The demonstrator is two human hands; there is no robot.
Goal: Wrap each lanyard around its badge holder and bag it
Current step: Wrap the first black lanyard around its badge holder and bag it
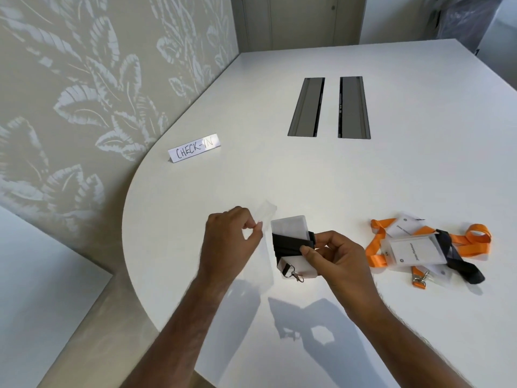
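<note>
The white rounded table (pixel 335 177) lies open ahead — only a folded paper "CHECK-IN" sign (pixel 194 148) far left and two dark recessed cable troughs (pixel 330 107) beyond. Right, a tangle of orange and black lanyards with clear badge holders (pixel 425 247) blocks passage.

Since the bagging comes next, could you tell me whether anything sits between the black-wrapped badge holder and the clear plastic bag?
Nothing visible does: the frosted badge holder wrapped in black lanyard, held by the right hand, sits right beside the clear plastic bag pinched by the left hand.
</note>
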